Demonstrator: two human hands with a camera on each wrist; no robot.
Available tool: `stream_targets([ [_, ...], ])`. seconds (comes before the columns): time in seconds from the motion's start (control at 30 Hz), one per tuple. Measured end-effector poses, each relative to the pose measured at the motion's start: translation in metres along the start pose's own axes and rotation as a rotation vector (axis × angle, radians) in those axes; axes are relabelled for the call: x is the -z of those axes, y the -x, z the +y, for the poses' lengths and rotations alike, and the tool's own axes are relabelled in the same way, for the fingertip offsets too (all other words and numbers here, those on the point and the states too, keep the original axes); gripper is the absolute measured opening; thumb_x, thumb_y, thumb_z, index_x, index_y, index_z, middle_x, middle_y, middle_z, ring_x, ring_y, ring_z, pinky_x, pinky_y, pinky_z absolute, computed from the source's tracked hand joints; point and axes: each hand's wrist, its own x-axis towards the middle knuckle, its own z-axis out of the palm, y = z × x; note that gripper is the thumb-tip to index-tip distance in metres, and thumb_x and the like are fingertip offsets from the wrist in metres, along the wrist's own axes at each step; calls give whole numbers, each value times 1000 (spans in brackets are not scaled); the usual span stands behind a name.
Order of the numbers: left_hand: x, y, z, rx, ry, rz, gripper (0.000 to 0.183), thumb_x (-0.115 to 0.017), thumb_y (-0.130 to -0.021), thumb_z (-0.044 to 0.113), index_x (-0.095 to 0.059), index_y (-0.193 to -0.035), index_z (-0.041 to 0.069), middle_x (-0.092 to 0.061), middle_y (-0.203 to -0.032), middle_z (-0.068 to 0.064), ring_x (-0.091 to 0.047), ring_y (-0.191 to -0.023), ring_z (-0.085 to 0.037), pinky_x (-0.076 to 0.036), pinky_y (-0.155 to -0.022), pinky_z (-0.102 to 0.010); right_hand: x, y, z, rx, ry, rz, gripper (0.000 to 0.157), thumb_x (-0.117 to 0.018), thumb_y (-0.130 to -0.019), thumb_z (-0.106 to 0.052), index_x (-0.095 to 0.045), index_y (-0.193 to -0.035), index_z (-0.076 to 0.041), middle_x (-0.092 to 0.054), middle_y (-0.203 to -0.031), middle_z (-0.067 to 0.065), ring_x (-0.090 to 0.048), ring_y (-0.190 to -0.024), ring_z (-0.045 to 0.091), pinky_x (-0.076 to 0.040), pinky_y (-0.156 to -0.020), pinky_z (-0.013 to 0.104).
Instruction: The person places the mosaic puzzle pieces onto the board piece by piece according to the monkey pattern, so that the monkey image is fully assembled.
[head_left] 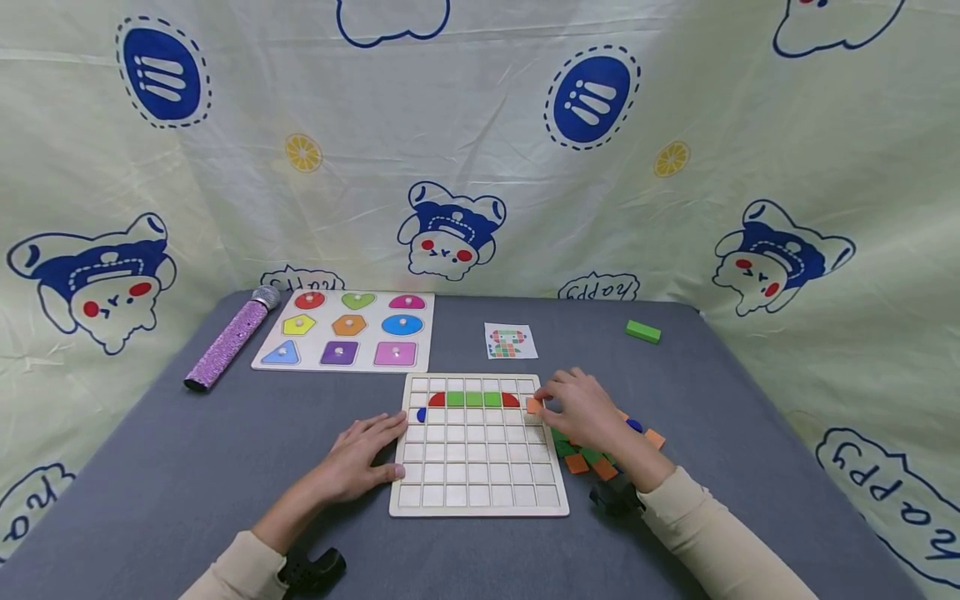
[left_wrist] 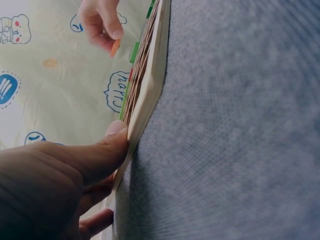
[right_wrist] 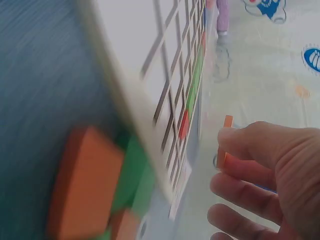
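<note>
Right fingers pinch orange tile; left touch board.

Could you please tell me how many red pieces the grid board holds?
2: a left red piece and a right red piece, flanking the three green squares; none seem hidden.

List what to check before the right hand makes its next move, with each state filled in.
1. Orange piece pinched by the right hand: ok, between thumb and finger.
2. Board steadied: ok, the left hand touches its left edge.
3. Pattern card uncovered: ok, no hand over it.
4. Loose pieces fully in view: not ok, the right arm hides some in the head view.
5. Red-and-green row pressed fully home: cannot tell.
</note>
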Motion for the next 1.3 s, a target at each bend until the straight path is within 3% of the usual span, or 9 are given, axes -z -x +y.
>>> stream_targets([
  [0.23, 0, -1, 0, -1, 3, -3, 65, -67, -87, 27, -41, -142, 5, -37, -152, -11, -28, -141, -38, -15, -109, -66, -8, -18, -28, 93, -41, -14, 20, -75, -79, -28, -74, -96, -17, -64, -92, -2, -48, -83, 15, -39, -74, 34],
  [0.5, -1, 0, -1, -12, -3, 4, 65, -67, -87, 27, -41, -142, 5, -37, -152, -10, -29, -140, -37, -16, -109, -65, -17, -39, -60, 186, -13, -24, 14, -74, -80, -27, -75, -90, -19, -65, -89, -4, -49, -81, 15, -38, -67, 28],
  [0.87, 0, -1, 0, 22, -7, -5, 66, -68, -86, 30, -42, -142, 6, -37, -151, -9, -29, -140, -37, -16, -109, -65, -29, -59, -89, 183, -11, -92, 15, -71, -82, -28, -75, -93, -19, -67, -94, -3, -49, -83, 15, -38, -69, 27],
  [1.3, 1, 0, 0, 16, -3, -2, 65, -67, -86, 29, -42, -142, 6, -37, -152, -9, -29, -140, -37, -16, -108, -66, -35, -73, -103, 194, 56, -129, 15, -70, -84, -31, -74, -93, -20, -65, -92, -4, -47, -85, 16, -39, -75, 30],
])
